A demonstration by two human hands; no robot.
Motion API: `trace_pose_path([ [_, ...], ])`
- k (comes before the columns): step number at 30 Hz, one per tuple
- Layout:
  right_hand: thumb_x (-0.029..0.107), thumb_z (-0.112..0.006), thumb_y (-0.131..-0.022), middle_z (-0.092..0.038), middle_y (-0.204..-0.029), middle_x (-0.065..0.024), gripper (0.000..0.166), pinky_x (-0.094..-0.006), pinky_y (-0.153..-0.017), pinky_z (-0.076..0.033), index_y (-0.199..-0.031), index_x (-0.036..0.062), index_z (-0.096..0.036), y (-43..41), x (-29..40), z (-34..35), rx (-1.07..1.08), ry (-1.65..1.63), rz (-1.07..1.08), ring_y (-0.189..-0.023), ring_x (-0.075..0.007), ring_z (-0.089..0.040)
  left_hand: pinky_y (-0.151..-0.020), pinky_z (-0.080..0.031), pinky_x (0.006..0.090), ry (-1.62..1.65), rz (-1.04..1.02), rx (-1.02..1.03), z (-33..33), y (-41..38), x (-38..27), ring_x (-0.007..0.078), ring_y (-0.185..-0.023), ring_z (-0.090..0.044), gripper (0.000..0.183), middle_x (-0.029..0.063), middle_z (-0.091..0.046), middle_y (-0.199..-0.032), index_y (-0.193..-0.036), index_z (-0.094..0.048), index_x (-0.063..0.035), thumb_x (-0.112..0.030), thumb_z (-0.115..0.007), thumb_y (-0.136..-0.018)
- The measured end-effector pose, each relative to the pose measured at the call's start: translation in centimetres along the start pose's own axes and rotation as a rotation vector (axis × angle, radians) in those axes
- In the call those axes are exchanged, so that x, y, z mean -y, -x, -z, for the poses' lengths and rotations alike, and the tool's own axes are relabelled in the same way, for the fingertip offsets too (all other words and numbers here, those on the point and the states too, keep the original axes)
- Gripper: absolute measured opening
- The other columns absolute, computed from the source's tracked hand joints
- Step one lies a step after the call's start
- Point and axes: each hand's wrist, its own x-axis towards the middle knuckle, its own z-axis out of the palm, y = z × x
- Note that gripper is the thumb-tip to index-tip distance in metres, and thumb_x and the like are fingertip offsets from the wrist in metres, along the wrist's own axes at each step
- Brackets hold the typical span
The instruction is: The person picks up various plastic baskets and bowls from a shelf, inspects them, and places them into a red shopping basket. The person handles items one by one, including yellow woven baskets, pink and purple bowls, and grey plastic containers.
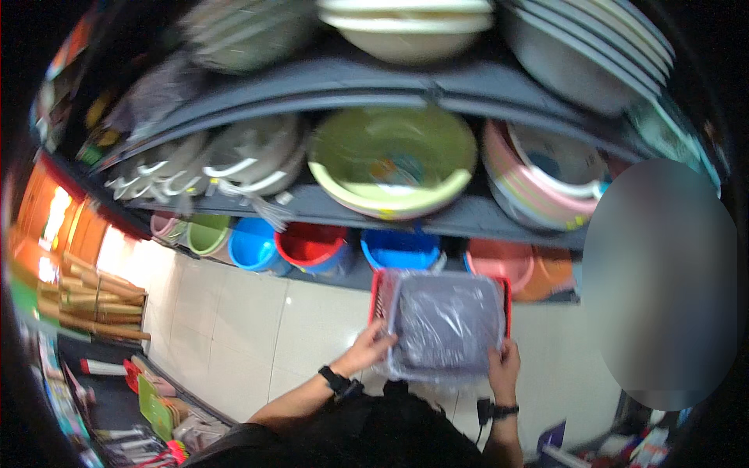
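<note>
A grey rectangular plastic tray or basin [450, 324] wrapped in clear film is held in front of my body. My left hand [371, 350] grips its left edge, thumb on top. On the opposite side, my right hand [504, 364] has hold of the near right corner. A red plastic basket [380, 289] shows behind and beneath the grey one, its side pierced with holes. Whether my fingers also touch the red basket is hidden. Both wrists wear black straps.
A dark shelf [327, 207] ahead carries a large green basin [392, 158] and stacked pink and white basins [544, 175]. Below stand a red bucket [310, 243] and a blue bucket [401, 248]. Bundled wooden rods [99, 298] lie left. A blurred patch covers the right side.
</note>
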Motion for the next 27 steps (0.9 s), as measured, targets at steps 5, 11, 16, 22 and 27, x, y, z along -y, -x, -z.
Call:
trace_pose_path([
  [5, 0.003, -0.062, -0.088, -0.057, -0.124, -0.0076, 0.046, -0.0328, -0.104, -0.042, -0.132, 0.003, -0.05, 3.4, 9.4, -0.7, 0.145, -0.173, -0.087, -0.116, -0.0202, -0.054, -0.081, -0.048, 0.027, -0.016, -0.011, 0.06, 3.2, 4.1, -6.7, 0.0062, -0.094, -0.057, 0.027, -0.0008, -0.062, -0.103, -0.125, -0.058, -0.0079, -0.025, -0.063, -0.106],
  [11, 0.016, -0.064, -0.085, -0.048, -0.141, -0.0102, 0.071, -0.0362, -0.115, -0.032, -0.149, 0.002, -0.038, 7.7, 14.7, -4.5, 0.237, -0.285, 0.082, -0.132, -0.0232, -0.046, -0.099, -0.046, 0.0299, 0.034, -0.082, 0.013, 9.2, 9.9, -10.3, 0.0105, -0.113, -0.054, 0.037, 0.0026, -0.06, -0.12, -0.136, -0.054, -0.0041, -0.025, -0.062, -0.107],
  [16, 0.033, -0.069, -0.084, -0.045, -0.148, -0.0144, 0.083, -0.0377, -0.119, -0.027, -0.15, -0.003, -0.035, 11.9, 23.0, -10.2, 0.316, -0.292, 0.242, -0.139, -0.0255, -0.042, -0.103, -0.043, 0.0312, 0.04, -0.269, -0.068, 17.0, 15.0, -13.2, 0.0111, -0.117, -0.052, 0.038, 0.0016, -0.058, -0.123, -0.136, -0.054, -0.003, -0.027, -0.061, -0.107],
  [22, 0.061, -0.072, -0.086, -0.044, -0.149, -0.0165, 0.102, -0.0388, -0.119, -0.029, -0.153, -0.0047, -0.032, 12.3, 32.0, -16.9, 0.394, -0.217, 0.457, -0.14, -0.0263, -0.042, -0.104, -0.041, 0.0294, 0.022, -0.477, -0.152, 26.2, 20.1, -19.3, 0.0092, -0.115, -0.05, 0.034, -0.0001, -0.057, -0.12, -0.134, -0.054, -0.0022, -0.024, -0.055, -0.109],
  [27, 0.061, -0.069, -0.087, -0.044, -0.15, -0.0179, 0.101, -0.0394, -0.119, -0.028, -0.153, -0.006, -0.033, 11.0, 40.6, -22.8, 0.438, -0.223, 0.62, -0.141, -0.027, -0.042, -0.113, -0.04, 0.0412, 0.346, -0.557, -0.055, 33.3, 22.8, -23.9, 0.0207, -0.134, -0.05, 0.062, 0.0102, -0.053, -0.147, -0.147, -0.046, -0.0004, -0.05, -0.043, -0.11],
])
